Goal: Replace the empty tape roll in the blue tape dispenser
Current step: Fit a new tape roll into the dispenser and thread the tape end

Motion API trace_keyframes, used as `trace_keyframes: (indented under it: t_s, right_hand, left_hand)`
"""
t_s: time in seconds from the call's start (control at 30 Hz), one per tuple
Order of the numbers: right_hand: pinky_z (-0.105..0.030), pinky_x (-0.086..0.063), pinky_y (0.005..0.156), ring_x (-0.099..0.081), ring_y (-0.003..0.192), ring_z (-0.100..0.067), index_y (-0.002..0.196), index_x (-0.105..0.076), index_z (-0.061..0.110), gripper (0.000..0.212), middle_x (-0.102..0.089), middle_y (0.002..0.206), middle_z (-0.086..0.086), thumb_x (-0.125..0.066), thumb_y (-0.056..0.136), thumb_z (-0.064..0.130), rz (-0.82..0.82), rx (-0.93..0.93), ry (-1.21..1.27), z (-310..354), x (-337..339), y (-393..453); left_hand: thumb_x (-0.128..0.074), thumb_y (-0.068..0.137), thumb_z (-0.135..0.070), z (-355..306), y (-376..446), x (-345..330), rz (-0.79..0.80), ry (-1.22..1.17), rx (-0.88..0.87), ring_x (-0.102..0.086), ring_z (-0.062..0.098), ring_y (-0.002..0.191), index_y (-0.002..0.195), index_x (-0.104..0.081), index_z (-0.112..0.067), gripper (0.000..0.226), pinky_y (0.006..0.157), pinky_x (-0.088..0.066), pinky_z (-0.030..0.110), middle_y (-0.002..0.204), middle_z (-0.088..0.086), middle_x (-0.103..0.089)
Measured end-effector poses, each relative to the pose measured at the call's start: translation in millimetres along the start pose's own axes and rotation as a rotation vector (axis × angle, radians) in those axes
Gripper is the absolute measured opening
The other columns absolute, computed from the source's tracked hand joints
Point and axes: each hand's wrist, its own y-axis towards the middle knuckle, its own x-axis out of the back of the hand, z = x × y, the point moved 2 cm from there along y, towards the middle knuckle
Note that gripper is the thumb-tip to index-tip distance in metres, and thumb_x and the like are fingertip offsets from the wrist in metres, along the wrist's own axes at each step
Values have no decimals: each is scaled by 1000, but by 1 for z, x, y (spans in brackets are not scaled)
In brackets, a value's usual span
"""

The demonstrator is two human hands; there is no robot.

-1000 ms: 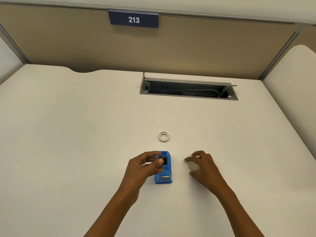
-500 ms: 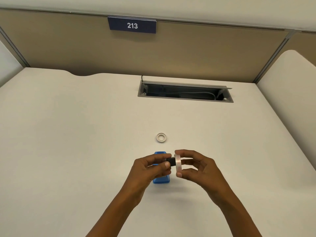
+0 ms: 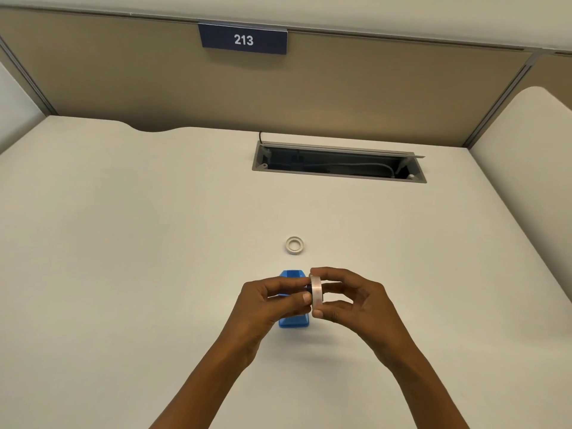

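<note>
The blue tape dispenser [image 3: 293, 321] sits on the white desk, mostly hidden under my hands. My left hand [image 3: 268, 300] pinches a small black spool hub [image 3: 309, 288] between thumb and forefinger, just above the dispenser. My right hand [image 3: 349, 298] holds a clear new tape roll [image 3: 317, 293] upright on its edge, pressed against the hub. A small white empty tape core [image 3: 295, 245] lies flat on the desk just beyond the dispenser.
An open metal cable tray [image 3: 339, 164] with wires is set into the desk at the back. A tan partition with a "213" sign [image 3: 243, 40] stands behind. A second desk surface [image 3: 526, 156] adjoins on the right.
My left hand lifted the black hub out of the dispenser. My right hand picked up the clear roll from the desk and brought it against the hub.
</note>
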Motion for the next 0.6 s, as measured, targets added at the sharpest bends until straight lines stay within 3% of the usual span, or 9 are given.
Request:
trace_keyframes:
  t_s: [0.2, 0.33, 0.4, 0.5, 0.6]
  right_hand:
    - [-20, -56, 72, -67, 100, -11, 105, -69, 27, 49, -72, 106, 10, -78, 67, -2, -7, 9, -14, -5, -5, 0]
    - [-26, -58, 81, -65, 103, -11, 112, -66, 28, 53, -71, 109, 7, -80, 67, 2, 19, 0, -82, -9, -8, 5]
    - [-25, -57, 84, -64, 105, -9, 119, -60, 28, 59, -68, 115, 8, -80, 68, 5, 38, -8, -103, -12, -9, 9]
    - [-23, -57, 81, -65, 104, -9, 115, -62, 29, 47, -66, 118, 9, -75, 75, 6, 1, 1, -97, -17, -7, 14]
    - [-22, -56, 76, -64, 97, -10, 107, -67, 27, 37, -64, 115, 8, -75, 76, 7, -41, 133, -310, -20, -4, 16]
  left_hand:
    - [-72, 76, -14, 4, -4, 0, -24, -12, 11, -71, 22, 90, 102, -72, -16, 26, 94, -52, 42, 105, 10, -73]
    - [-73, 76, -16, 10, -5, 4, -61, 4, 12, -70, 18, 91, 99, -73, -21, 23, 94, -51, 41, 100, 5, -75]
    - [-74, 75, -18, 15, -3, 7, -100, 8, 23, -70, 18, 92, 96, -74, -23, 22, 90, -54, 37, 99, 2, -75]
    - [-75, 74, -15, 20, 3, 11, -146, -22, 37, -71, 18, 86, 95, -73, -24, 23, 73, -58, 25, 95, 4, -75]
    - [-75, 73, -13, 22, 8, 14, -169, -38, 52, -72, 19, 82, 99, -70, -22, 28, 66, -59, 24, 92, 5, -75]
